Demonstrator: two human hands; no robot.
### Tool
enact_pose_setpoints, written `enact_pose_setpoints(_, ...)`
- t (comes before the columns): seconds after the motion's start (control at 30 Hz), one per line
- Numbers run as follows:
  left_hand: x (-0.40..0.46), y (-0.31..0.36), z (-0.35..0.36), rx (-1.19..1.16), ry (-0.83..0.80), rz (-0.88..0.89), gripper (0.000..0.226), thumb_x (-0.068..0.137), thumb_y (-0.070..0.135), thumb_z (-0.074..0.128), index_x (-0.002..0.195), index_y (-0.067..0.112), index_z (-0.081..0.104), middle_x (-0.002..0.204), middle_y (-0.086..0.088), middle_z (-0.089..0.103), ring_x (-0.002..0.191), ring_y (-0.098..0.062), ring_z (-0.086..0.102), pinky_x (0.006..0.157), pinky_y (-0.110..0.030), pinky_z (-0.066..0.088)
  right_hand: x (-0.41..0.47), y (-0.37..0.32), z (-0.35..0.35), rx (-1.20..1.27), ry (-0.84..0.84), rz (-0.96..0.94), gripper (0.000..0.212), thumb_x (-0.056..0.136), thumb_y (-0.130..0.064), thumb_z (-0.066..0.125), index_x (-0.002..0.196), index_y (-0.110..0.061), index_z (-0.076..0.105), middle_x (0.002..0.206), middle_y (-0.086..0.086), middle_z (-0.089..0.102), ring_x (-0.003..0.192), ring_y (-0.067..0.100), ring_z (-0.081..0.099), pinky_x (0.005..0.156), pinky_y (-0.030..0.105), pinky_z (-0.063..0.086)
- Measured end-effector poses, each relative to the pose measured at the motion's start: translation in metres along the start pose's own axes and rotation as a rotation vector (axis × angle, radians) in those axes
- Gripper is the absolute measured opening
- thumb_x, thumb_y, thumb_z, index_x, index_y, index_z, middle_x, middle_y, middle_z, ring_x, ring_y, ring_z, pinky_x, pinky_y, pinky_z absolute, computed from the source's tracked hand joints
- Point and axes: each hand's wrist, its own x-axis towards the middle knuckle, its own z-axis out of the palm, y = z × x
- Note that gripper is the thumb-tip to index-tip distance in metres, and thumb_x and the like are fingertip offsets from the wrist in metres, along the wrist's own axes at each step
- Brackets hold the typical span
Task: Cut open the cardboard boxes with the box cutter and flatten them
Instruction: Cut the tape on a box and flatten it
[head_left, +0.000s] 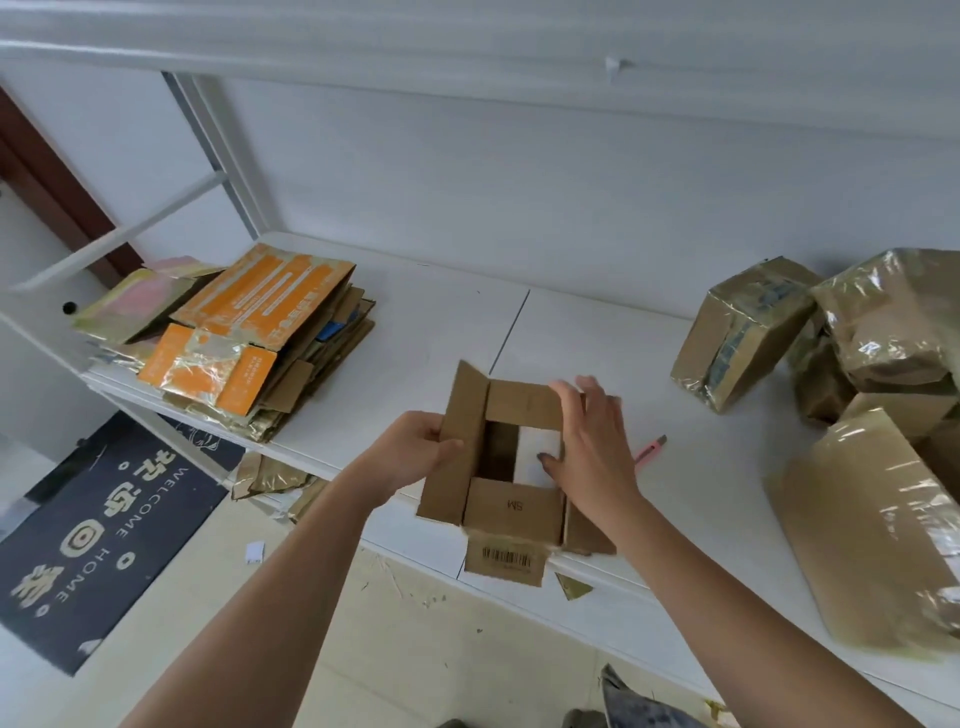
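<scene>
A small brown cardboard box (511, 512) with its flaps spread open sits near the front edge of the white table (649, 364); the table top shows through its open middle. My left hand (421, 449) grips the box's left flap. My right hand (589, 447) lies over the right side of the box, fingers fairly straight and thumb at the inner edge. A pink box cutter (652, 447) lies on the table just right of my right hand, partly hidden by it.
A stack of flattened boxes (244, 343), some orange, lies at the table's left end. Several taped-up boxes (748, 332) pile up at the right. A dark doormat (98, 540) and cardboard scraps (270, 478) lie on the floor below.
</scene>
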Motion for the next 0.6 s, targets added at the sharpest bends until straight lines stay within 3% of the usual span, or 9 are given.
enact_pose_setpoints(0.07, -0.004, 0.013, -0.003, 0.065, -0.021, 0.063, 0.025, 0.097, 0.015, 0.058, 0.076, 0.027, 0.065, 0.066, 0.02, 0.067, 0.069, -0.006, 0.065, 0.062, -0.018, 0.048, 0.014, -0.009, -0.011, -0.146, 0.035, -0.017, 0.082, 0.08, -0.027, 0.079, 0.146, -0.024, 0.03, 0.149, 0.013, 0.038, 0.143, 0.033, 0.032, 0.116, 0.055, 0.022)
enact_pose_setpoints(0.13, -0.003, 0.022, -0.009, 0.145, 0.046, 0.127, 0.025, 0.096, 0.014, 0.059, 0.075, 0.027, 0.064, 0.057, 0.017, 0.058, 0.066, -0.008, 0.059, 0.056, -0.014, 0.042, 0.026, -0.013, -0.02, -0.119, 0.024, -0.016, 0.065, 0.089, -0.025, 0.07, 0.145, -0.026, 0.037, 0.139, 0.006, 0.054, 0.133, 0.028, 0.048, 0.112, 0.054, 0.031)
enact_pose_setpoints(0.2, 0.0, 0.027, -0.017, 0.23, 0.253, 0.141, 0.007, 0.093, 0.017, 0.064, 0.096, 0.018, 0.07, 0.074, 0.006, 0.06, 0.083, -0.018, 0.059, 0.064, -0.02, 0.041, 0.033, -0.016, -0.029, 0.122, -0.01, 0.039, 0.031, 0.099, -0.023, 0.055, 0.13, -0.023, 0.057, 0.108, 0.003, 0.07, 0.099, 0.027, 0.067, 0.085, 0.04, 0.052)
enact_pose_setpoints(0.23, 0.003, 0.026, -0.021, 0.257, 0.382, 0.122, 0.021, 0.091, 0.02, 0.069, 0.112, 0.019, 0.068, 0.092, 0.003, 0.065, 0.095, -0.02, 0.06, 0.07, -0.023, 0.043, 0.037, -0.017, -0.032, 0.265, -0.051, 0.106, 0.018, 0.102, -0.024, 0.049, 0.11, -0.02, 0.065, 0.089, 0.003, 0.069, 0.084, 0.029, 0.065, 0.067, 0.033, 0.05)
enact_pose_setpoints(0.3, 0.003, 0.022, -0.025, 0.261, 0.589, 0.099, 0.05, 0.086, 0.028, 0.074, 0.132, 0.023, 0.056, 0.125, 0.001, 0.061, 0.114, -0.021, 0.055, 0.086, -0.032, 0.047, 0.043, -0.016, -0.035, 0.409, -0.085, 0.222, 0.03, 0.104, -0.023, 0.042, 0.078, -0.013, 0.055, 0.07, 0.003, 0.056, 0.073, 0.029, 0.056, 0.057, 0.033, 0.035)
enact_pose_setpoints(0.4, 0.001, 0.013, -0.022, 0.249, 0.689, 0.079, 0.078, 0.083, 0.043, 0.074, 0.147, 0.021, 0.036, 0.143, -0.002, 0.047, 0.131, -0.024, 0.044, 0.106, -0.043, 0.041, 0.043, -0.017, -0.038, 0.533, -0.071, 0.351, 0.032, 0.104, -0.02, 0.04, 0.077, -0.006, 0.049, 0.067, 0.004, 0.048, 0.068, 0.026, 0.053, 0.053, 0.028, 0.039)
enact_pose_setpoints(0.43, 0.001, 0.01, -0.018, 0.224, 0.659, 0.04, 0.086, 0.081, 0.048, 0.074, 0.149, 0.019, 0.03, 0.146, -0.003, 0.044, 0.133, -0.024, 0.042, 0.106, -0.044, 0.04, 0.042, -0.017, -0.038, 0.61, -0.058, 0.39, 0.032, 0.104, -0.02, 0.04, 0.075, -0.006, 0.048, 0.065, 0.004, 0.046, 0.062, 0.023, 0.052, 0.052, 0.024, 0.045)
enact_pose_setpoints(0.5, 0.004, 0.006, -0.009, 0.207, 0.588, -0.04, 0.096, 0.078, 0.055, 0.074, 0.15, 0.017, 0.024, 0.142, -0.004, 0.043, 0.128, -0.023, 0.044, 0.1, -0.041, 0.043, 0.041, -0.02, -0.039, 0.677, -0.035, 0.426, 0.035, 0.103, -0.02, 0.041, 0.07, -0.009, 0.043, 0.062, 0.003, 0.042, 0.055, 0.018, 0.047, 0.056, 0.031, 0.05)
enact_pose_setpoints(0.6, 0.009, 0.005, 0.0, 0.316, 0.616, -0.101, 0.083, 0.075, 0.059, 0.073, 0.134, 0.015, 0.036, 0.116, 0.001, 0.047, 0.102, -0.019, 0.049, 0.079, -0.034, 0.042, 0.04, -0.025, -0.041, 0.559, 0.007, 0.33, 0.04, 0.103, -0.018, 0.042, 0.064, -0.011, 0.035, 0.057, 0.004, 0.038, 0.054, 0.019, 0.038, 0.048, 0.025, 0.028)
